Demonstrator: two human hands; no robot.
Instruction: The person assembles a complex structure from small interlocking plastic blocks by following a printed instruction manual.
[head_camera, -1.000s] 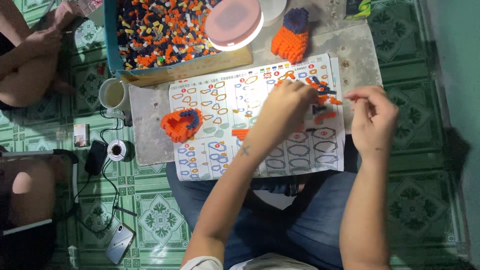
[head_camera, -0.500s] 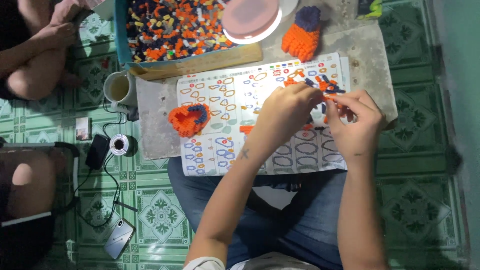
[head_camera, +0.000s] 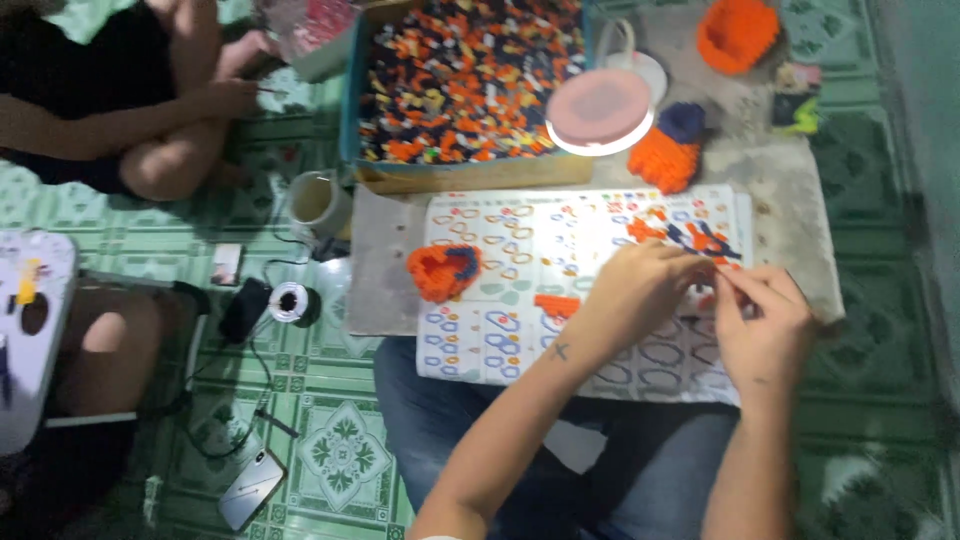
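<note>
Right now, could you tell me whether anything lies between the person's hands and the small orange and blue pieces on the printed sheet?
Nothing visible does: the left hand and right hand are already at the pieces on the sheet.

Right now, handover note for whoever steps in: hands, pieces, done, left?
Left hand and right hand meet over the printed pattern sheet, pinching small orange and dark pieces; the grip itself is too small to tell.
Done: finished orange woven piece on the sheet, another by the round lamp.
Left: box of loose pieces is still full.
</note>
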